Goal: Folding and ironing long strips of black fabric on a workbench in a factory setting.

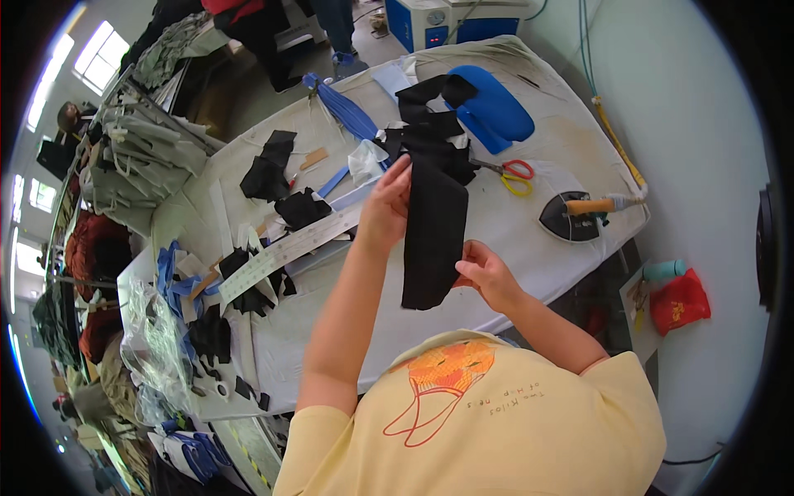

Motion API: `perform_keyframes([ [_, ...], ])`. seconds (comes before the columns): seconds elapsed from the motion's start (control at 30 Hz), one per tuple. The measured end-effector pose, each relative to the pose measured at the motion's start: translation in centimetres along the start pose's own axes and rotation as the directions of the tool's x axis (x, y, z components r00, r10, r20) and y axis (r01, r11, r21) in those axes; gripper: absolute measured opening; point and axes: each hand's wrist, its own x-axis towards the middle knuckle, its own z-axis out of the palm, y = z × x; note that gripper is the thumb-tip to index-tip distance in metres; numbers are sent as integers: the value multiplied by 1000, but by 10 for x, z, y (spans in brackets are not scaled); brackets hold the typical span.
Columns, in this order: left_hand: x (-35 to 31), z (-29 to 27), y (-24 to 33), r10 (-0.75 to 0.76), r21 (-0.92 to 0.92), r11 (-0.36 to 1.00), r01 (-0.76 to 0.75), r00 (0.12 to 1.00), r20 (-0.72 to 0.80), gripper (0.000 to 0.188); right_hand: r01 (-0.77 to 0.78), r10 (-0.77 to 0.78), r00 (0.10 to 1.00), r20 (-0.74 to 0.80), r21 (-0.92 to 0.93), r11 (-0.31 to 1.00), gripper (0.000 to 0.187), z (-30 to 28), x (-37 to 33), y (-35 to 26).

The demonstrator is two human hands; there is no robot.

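A flat strip of black fabric [434, 236] hangs between my hands above the near part of the cloth-covered table [347, 347]. My left hand [386, 207] grips its upper left edge, the fingers partly behind the cloth. Lower down, my right hand [488, 277] pinches the right edge between thumb and fingers. Just beyond the strip lie more black fabric pieces [426, 136] in a loose heap. Scissors [514, 175] with red and yellow handles rest to the right of them. An iron [571, 217] with a wooden handle stands farther right.
A long white ruler [285, 252] lies left of my left forearm, among black scraps [269, 165]. Farther back are a blue curved piece [494, 107] and a blue cloth bundle [343, 107]. Clear plastic [153, 339] covers the left corner. Grey garments [145, 157] hang beyond the table.
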Motion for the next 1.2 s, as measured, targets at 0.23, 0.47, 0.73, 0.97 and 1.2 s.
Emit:
perform_keyframes([
  [0.23,-13,-17,-25,-126,624,716,314,936,-328,45,72,-73,997,-25,-42,997,37,13,-18,13],
  [0.47,-93,-74,-88,-537,151,773,616,763,-361,52,-53,56,993,103,-29,998,16,4,-44,61],
  [0.73,-75,-6,-35,-26,296,954,45,997,-69,44,3,-4,1000,-9,-172,985,14,10,-49,26],
  [0.97,-47,28,-3,71,174,981,-83,995,72,49,252,-318,945,-73,-458,853,19,10,-37,-8],
  [1.2,-11,22,-4,128,-85,990,-114,974,185,48,544,-664,740,107,-676,497,20,23,-33,-28],
])
